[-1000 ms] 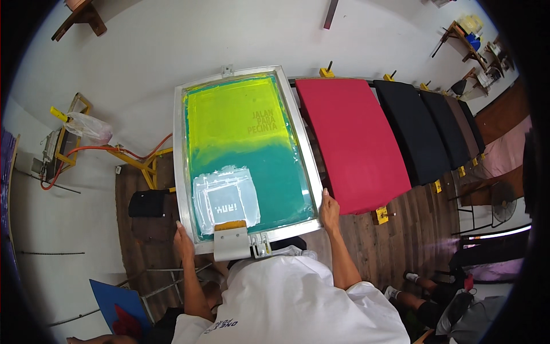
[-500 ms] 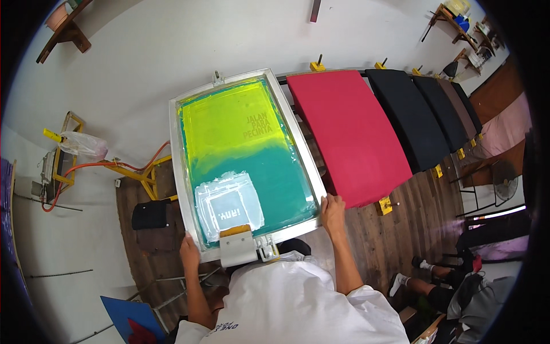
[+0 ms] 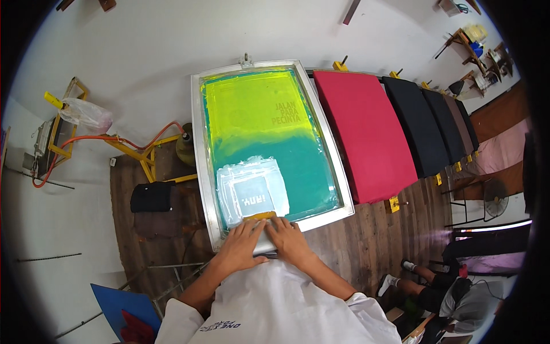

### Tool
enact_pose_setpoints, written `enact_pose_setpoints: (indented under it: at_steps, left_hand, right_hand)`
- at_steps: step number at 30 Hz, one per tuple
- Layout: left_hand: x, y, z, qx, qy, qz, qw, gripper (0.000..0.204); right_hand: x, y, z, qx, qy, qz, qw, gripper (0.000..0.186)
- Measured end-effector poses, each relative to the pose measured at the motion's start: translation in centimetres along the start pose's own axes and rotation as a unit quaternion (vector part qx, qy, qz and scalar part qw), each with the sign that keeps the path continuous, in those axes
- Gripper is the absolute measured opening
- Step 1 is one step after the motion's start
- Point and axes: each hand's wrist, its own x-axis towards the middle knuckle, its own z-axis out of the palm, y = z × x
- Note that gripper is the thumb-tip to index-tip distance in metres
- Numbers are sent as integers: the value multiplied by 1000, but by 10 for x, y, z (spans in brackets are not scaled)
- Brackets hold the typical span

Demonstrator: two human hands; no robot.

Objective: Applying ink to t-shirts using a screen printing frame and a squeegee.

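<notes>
A silk-screen frame (image 3: 327,157) with a silver metal border lies in front of me. Its mesh is teal green, with bright yellow-green ink over the far part and a pale grey-white block near the lower left. At the near edge rests a squeegee (image 3: 264,246) with a metal holder and an amber blade. My left hand (image 3: 239,245) and my right hand (image 3: 291,242) lie side by side over that holder, fingers bent forward across its top toward the blade. The palms hide much of the holder.
Right of the frame, a board covered in red cloth (image 3: 366,137) and several dark ones (image 3: 415,126) stand in a row with yellow clamps. An orange hose (image 3: 86,137) runs at left near a stool with dark cloth (image 3: 152,198). Another person (image 3: 458,298) sits at lower right.
Both hands have left the frame's side edges and come together onto the squeegee. In the picture, the frame and boards have shifted to the right.
</notes>
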Motion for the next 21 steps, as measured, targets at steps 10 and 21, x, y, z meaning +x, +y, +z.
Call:
enact_pose_setpoints:
  at_steps: [10, 21]
  left_hand:
    - [24, -20, 29, -15, 105, -45, 993, 48]
    - [75, -46, -59, -129, 39, -106, 985, 29]
  right_hand:
    - [26, 0, -20, 140, 56, 43, 988, 41]
    - [108, 22, -74, 89, -25, 12, 996, 32]
